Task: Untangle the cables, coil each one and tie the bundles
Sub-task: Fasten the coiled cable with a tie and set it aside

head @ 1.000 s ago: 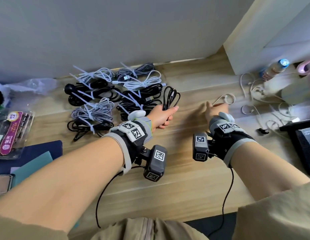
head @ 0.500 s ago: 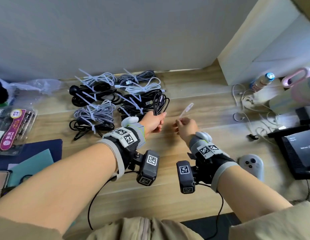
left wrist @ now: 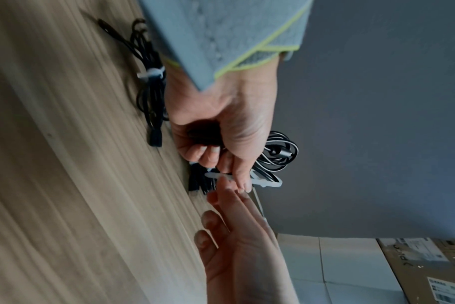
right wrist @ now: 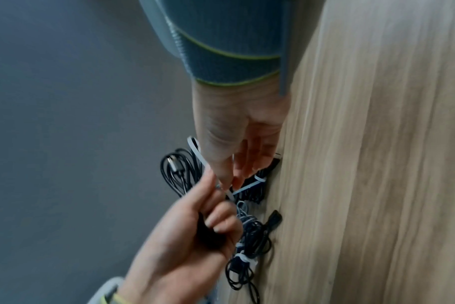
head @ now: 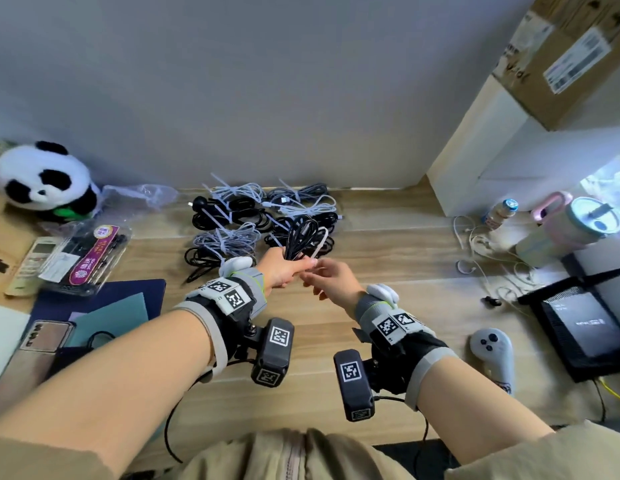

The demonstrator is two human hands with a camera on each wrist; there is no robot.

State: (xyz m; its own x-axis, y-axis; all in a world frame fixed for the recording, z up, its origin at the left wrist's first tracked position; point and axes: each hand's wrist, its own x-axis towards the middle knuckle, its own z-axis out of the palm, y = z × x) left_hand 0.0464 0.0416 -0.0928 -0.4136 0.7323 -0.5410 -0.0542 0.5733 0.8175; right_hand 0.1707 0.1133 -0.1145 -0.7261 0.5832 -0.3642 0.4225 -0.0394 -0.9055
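Wooden table (head: 388, 244) bears tied cable bundles (head: 229, 237).

Both forearms reach forward, wrists close together. The left hand (head: 282, 268) is fisted, thumb extended. The right hand (head: 331, 278) pinches with thumb and forefinger, other fingers straight.

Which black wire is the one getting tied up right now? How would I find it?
Look at the wooden desk by the grey wall, where tied cable bundles lie in a group. Just in front of them, the left hand grips a black coil. It is the only one lifted off the desk, with a white zip tie looped loosely beside it, pinched by the right hand.
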